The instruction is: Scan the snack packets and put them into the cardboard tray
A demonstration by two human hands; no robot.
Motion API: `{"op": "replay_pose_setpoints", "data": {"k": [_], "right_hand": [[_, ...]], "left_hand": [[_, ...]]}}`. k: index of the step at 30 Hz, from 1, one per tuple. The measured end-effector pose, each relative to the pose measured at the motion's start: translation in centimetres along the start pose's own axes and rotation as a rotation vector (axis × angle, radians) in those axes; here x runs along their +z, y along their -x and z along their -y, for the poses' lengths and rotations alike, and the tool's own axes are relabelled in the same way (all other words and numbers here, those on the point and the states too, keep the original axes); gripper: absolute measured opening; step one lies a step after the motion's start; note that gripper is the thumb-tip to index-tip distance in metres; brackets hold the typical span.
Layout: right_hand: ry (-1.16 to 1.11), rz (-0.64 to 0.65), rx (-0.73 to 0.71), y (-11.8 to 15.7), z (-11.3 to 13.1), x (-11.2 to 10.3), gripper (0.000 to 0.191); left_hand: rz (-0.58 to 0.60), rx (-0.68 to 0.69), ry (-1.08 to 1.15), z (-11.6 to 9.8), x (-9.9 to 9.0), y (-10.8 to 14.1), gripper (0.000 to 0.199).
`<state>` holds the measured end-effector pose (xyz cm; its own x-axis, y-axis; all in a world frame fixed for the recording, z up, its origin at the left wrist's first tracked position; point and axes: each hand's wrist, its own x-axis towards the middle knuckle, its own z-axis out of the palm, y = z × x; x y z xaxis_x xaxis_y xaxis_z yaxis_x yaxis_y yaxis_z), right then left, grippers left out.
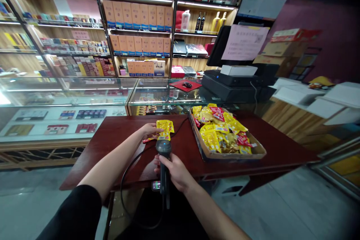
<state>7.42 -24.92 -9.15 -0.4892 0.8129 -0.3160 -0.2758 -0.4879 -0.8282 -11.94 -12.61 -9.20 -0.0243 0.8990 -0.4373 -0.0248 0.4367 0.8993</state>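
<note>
A yellow snack packet (166, 126) is pinched at its left side by my left hand (149, 130), above the dark red table (112, 135). My right hand (176, 170) is wrapped round the handle of a black handheld scanner (163, 147), whose head points at the packet from just in front of it. A bit of red wrapping (147, 140) shows under my left hand. To the right, a shallow cardboard box (206, 154) holds several yellow and red packets (219, 127).
The scanner's black cable (121, 183) loops left over the table's front edge. Behind stand a glass display counter (152, 92), a monitor with a paper sheet (244, 43) and a red mat (185, 85) with a mouse. White boxes (298, 92) sit at the right; stocked shelves line the back.
</note>
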Motion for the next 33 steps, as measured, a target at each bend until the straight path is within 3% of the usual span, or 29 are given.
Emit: {"op": "replay_pose_setpoints", "data": {"k": [33], "right_hand": [[-0.011,0.006,0.005,-0.53,0.91,-0.05,0.049]], "left_hand": [[-0.039,-0.027,-0.01,-0.34,0.23,-0.66,0.053]]}}
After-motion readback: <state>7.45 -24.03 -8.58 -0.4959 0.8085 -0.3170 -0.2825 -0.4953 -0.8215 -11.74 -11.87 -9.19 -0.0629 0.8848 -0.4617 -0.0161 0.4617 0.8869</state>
